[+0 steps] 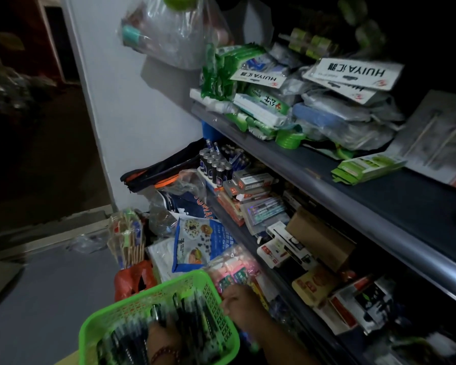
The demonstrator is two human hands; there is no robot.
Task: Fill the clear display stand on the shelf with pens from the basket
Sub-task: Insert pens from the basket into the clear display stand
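Observation:
A green plastic basket (132, 306) sits at the bottom of the view, full of dark pens (195, 320). My left hand (161, 335), with a bead bracelet on the wrist, is down inside the basket. Its fingers are dug in among the pens, and one pen sticks up from them. My right hand (238, 302) is at the basket's right wall with its fingers curled against the rim. Everything here is motion-blurred. I cannot pick out the clear display stand among the shelf goods.
To the right run two dark shelves (327, 169), crowded with boxes (319, 233) and green packets (250, 106). Beyond the basket lie a pink packet (237, 267), blue bags (195, 243) and a red bag (132, 280). A white wall (132, 114) stands behind, with grey floor (45, 285) on the left.

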